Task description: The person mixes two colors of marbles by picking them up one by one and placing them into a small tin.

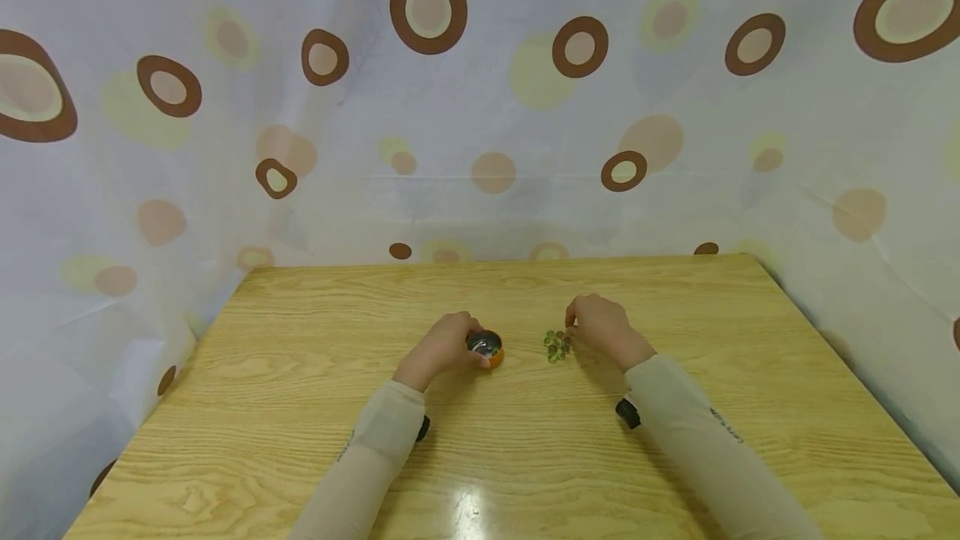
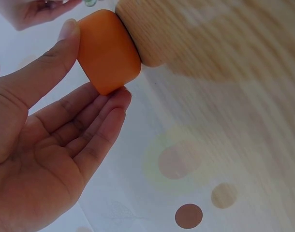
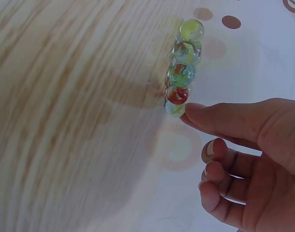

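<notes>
My left hand [image 1: 447,343] grips a small orange bowl [image 1: 496,358], thumb on one side and fingers on the other. Its inside looks dark and shiny in the head view. The left wrist view shows the smooth orange outer wall [image 2: 109,53] between thumb and fingertips. To the right, several clear glass marbles [image 1: 555,346] with coloured swirls lie in a tight cluster on the table. My right hand [image 1: 603,327] is at the cluster's right side. In the right wrist view, its thumb and index finger pinch the nearest marble [image 3: 175,108], while the other fingers are curled.
The wooden table [image 1: 300,440] extends around both hands. A light cloth [image 1: 480,107] with brown, yellow and peach rounded spots hangs behind it and along the sides. Dark devices [image 1: 628,412] sit under both wrists.
</notes>
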The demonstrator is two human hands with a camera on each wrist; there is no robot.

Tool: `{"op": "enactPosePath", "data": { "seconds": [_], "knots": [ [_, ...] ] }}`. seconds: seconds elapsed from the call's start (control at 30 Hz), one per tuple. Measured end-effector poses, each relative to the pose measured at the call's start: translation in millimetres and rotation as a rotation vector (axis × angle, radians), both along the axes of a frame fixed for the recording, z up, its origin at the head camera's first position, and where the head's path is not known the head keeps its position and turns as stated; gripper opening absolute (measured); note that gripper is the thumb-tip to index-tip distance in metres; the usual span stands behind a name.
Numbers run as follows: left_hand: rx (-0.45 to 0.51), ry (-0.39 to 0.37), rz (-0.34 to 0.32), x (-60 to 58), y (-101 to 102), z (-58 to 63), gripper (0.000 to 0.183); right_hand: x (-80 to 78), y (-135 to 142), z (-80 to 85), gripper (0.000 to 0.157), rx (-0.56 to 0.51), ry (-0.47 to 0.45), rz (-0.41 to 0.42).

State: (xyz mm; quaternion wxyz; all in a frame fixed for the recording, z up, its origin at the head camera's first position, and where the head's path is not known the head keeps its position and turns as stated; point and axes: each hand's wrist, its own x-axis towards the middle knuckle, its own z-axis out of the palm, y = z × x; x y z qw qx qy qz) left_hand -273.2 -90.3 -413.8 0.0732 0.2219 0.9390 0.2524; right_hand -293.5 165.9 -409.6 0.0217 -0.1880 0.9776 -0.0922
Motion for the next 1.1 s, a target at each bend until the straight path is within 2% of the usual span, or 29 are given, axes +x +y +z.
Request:
{"op": "enactPosePath", "data": {
  "seconds": [0.33,0.73,1.1],
  "knots": [
    [-0.022,0.002,-0.013,-0.3,-0.3,-1.6,0.044,-2.1,0.6,-3.8,0.009,-0.002,-0.015,-0.011],
    [-0.002,-0.003,0.007,1.3,0.5,-0.7,0.044,-7.0,2.9,-8.7,0.009,-0.014,-0.031,-0.028],
    [0.014,-0.011,0.011,0.7,0.4,1.1,0.044,-1.0,-7.4,2.9,0.015,-0.054,0.035,-0.002]
  ]
}}
